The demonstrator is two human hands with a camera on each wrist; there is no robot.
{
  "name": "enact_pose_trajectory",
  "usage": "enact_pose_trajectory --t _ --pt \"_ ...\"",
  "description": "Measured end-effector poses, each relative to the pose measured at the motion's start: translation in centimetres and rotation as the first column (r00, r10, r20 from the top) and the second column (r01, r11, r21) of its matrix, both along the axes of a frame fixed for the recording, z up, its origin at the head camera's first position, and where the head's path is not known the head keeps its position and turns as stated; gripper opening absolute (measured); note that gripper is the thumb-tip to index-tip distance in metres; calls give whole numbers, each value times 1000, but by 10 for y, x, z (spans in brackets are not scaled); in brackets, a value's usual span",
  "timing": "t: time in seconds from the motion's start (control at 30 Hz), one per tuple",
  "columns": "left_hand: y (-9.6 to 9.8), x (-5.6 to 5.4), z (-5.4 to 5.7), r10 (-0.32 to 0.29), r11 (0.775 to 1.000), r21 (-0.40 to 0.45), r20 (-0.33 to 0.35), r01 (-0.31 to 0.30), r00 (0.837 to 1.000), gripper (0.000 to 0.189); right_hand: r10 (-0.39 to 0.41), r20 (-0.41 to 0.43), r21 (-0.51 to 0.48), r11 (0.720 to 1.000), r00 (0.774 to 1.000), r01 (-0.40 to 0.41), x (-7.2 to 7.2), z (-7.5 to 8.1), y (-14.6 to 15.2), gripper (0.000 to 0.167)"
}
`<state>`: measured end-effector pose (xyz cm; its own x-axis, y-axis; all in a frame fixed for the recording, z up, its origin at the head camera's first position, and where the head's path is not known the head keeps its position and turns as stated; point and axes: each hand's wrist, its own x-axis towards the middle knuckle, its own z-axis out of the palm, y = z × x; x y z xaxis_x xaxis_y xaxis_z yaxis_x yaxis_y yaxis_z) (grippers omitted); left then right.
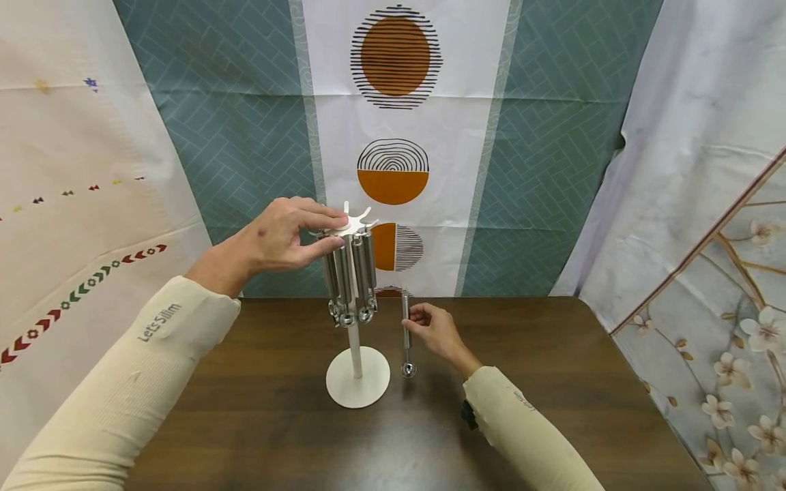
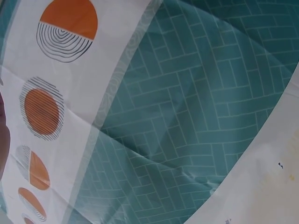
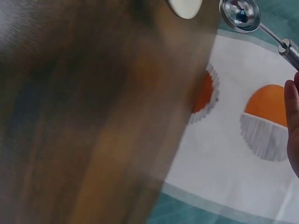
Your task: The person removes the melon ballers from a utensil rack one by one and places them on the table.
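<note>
A white stand [image 1: 358, 376] with a round base rises from the table, and several metal utensils [image 1: 351, 273] hang from its hooked top, handles up. My left hand [image 1: 288, 232] reaches over that top, thumb and fingers holding it at the hub. To the right of the stand, my right hand [image 1: 432, 331] pinches a metal melon baller [image 1: 406, 341] by its handle, upright with its round bowl downward. In the right wrist view the bowl of the melon baller [image 3: 239, 15] and its thin neck show clearly, with fingers [image 3: 292, 116] at the right edge. The left wrist view mostly misses the hand's work.
The brown wooden table [image 1: 276, 436] lies beneath both arms. Behind it hangs a teal and white cloth [image 1: 467, 170] with orange circles. A flowered white cloth [image 1: 724, 327] borders the right side, and a cream cloth [image 1: 74, 170] the left.
</note>
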<state>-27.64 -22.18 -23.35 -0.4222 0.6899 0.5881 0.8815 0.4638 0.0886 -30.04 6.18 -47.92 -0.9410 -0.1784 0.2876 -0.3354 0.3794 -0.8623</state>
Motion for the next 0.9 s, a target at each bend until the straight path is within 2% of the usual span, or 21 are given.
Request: enact_pose_trajectory --t 0.23,0.6,0.8,0.9 --pt "1 -2 -3 -10 999 31 0 10 1000 33 -27 21 -7 1000 999 27 2 -21 1 18" --pt "-1 -6 -9 -39 997 66 -46 42 998 32 -63 82 -14 998 995 64 3 -52 0 17" --pt "0 -8 -11 -51 996 76 -67 56 996 56 -68 109 27 998 992 65 5 -65 -1 17" --pt "0 -7 -11 -39 996 77 -68 44 997 62 -88 119 44 996 989 84 6 -70 -1 17"
